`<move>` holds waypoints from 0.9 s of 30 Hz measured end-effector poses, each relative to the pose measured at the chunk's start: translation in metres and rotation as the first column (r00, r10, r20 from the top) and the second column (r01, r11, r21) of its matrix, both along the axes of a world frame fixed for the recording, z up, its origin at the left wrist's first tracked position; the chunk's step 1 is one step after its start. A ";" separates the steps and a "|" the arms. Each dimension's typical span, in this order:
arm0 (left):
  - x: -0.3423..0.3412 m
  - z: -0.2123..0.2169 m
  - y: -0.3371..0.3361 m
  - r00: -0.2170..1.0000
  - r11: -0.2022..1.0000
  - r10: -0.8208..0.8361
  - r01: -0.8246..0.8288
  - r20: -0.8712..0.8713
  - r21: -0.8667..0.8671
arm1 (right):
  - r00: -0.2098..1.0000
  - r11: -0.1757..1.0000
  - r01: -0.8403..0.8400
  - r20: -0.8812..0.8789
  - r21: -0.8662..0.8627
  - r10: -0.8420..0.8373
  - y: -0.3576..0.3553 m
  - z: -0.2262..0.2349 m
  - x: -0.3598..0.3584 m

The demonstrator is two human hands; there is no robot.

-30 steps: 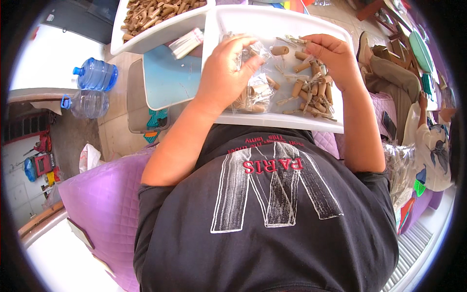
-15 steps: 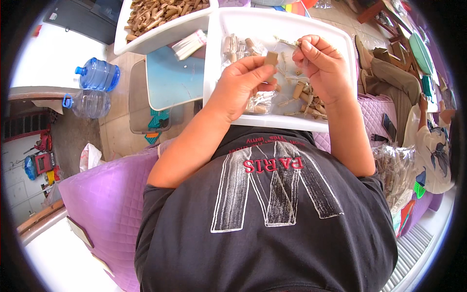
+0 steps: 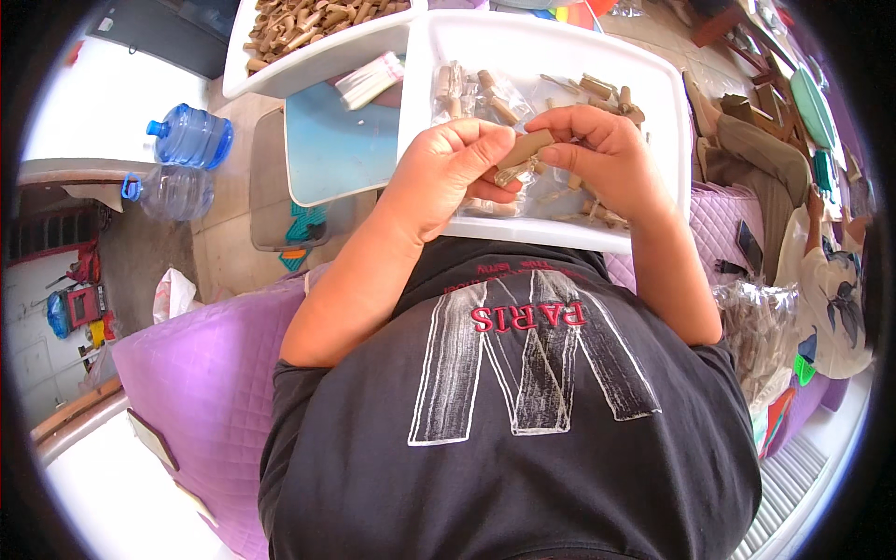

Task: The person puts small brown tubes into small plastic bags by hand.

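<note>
Head view, looking down my chest. I hold both hands together over the near half of the white tray point(image 3: 672, 140), which rests on my lap against the black shirt point(image 3: 523, 411). My left hand point(image 3: 448, 177) is curled, thumb and fingers closed on one end of a short tan wooden peg point(image 3: 525, 147); my right hand point(image 3: 607, 159) meets it from the other side, fingertips pinched on the same peg's far end. Something small and paler hangs just under the peg between the hands; I cannot tell what it is. Holding the peg above the tray means, in my judgement, that anything dropped falls back among the rest.

Loose pegs of the same kind lie toward the tray's far right corner point(image 3: 607, 91), and clear plastic bags point(image 3: 485, 93) holding more pegs lie along its far edge, close enough to reach without shifting the tray. A second white tray point(image 3: 308, 61), heaped with pegs, sits beyond the first one's far left corner, partly over a pale blue board point(image 3: 336, 149). On the floor to my left stand two blue water bottles point(image 3: 187, 138). The purple quilted cushion point(image 3: 196, 373) I sit on shows at both sides.
</note>
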State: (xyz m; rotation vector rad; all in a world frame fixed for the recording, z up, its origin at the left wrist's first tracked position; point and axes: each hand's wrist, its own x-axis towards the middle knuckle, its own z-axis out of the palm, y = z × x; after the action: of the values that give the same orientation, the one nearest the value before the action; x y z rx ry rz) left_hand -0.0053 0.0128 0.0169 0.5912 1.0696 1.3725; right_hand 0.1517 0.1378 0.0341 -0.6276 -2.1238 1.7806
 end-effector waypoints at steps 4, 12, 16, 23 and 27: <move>-0.047 -0.019 0.007 0.695 0.883 0.464 -0.410 -0.548 0.229 | 0.991 0.993 0.093 -0.088 -0.075 -0.099 0.003 -0.008 0.003; -0.194 -0.127 0.019 0.019 0.661 0.196 -0.741 -0.980 0.118 | 0.986 0.960 0.101 -0.102 -0.261 -0.132 0.001 -0.019 0.002; -0.207 -0.128 0.033 0.174 0.661 -0.095 -0.726 -0.980 -0.193 | 0.992 0.966 0.068 -0.084 -0.248 -0.092 -0.005 -0.020 -0.003; -0.212 -0.138 0.026 0.228 0.744 0.023 -0.654 -0.973 -0.136 | 0.993 0.972 0.044 -0.094 -0.232 -0.068 -0.006 -0.023 -0.005; -0.217 -0.160 0.010 0.131 0.694 0.277 -0.712 -0.952 0.105 | 0.993 0.974 0.037 -0.100 -0.225 -0.061 -0.007 -0.024 -0.005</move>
State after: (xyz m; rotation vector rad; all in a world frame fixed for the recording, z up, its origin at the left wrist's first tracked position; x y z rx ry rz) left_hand -0.2219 0.0227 -0.1426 0.7629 2.7187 1.2494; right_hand 0.1466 0.1308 0.0101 -0.6187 -1.8396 1.9948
